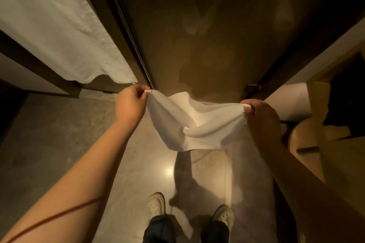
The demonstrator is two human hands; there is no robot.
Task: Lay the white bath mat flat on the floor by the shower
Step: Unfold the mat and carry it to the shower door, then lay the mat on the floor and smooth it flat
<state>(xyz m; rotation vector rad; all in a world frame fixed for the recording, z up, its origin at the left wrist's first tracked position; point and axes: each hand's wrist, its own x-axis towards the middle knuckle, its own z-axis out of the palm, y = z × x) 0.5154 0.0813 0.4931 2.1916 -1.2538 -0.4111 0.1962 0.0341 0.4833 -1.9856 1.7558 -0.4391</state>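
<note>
The white bath mat [194,122] hangs in the air above the floor, sagging and folded in the middle. My left hand [131,102] pinches its upper left corner. My right hand [260,114] grips its upper right corner. The mat's lower edge dangles over the glossy tiled floor [150,173], just in front of the glass shower door [197,35].
A white towel [59,25] hangs on the left beside the door frame. A toilet [308,136] stands at the right, next to a white wall. My two feet in white shoes [157,204] stand on the floor below the mat.
</note>
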